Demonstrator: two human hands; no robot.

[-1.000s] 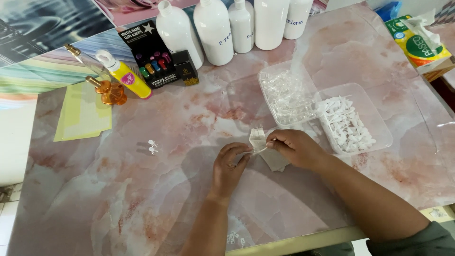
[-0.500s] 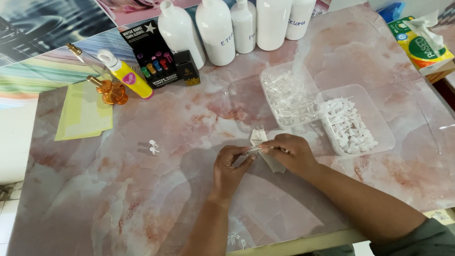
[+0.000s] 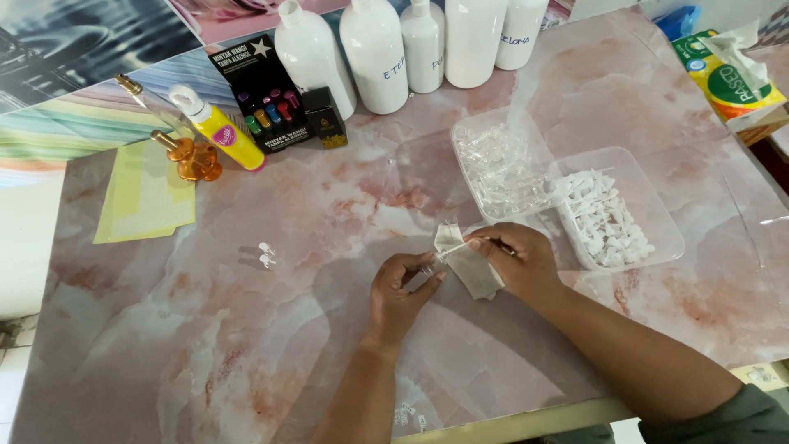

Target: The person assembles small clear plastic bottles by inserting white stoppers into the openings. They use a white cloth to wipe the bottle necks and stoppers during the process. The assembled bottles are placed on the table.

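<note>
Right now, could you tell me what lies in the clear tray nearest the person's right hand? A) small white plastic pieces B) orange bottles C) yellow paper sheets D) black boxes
A: the clear tray just beyond the right hand holds a heap of small white plastic pieces.

Left of the hands the pink marbled surface lies open apart from two tiny white pieces, while two clear trays crowd just behind and right, and white bottles wall the far edge.
</note>
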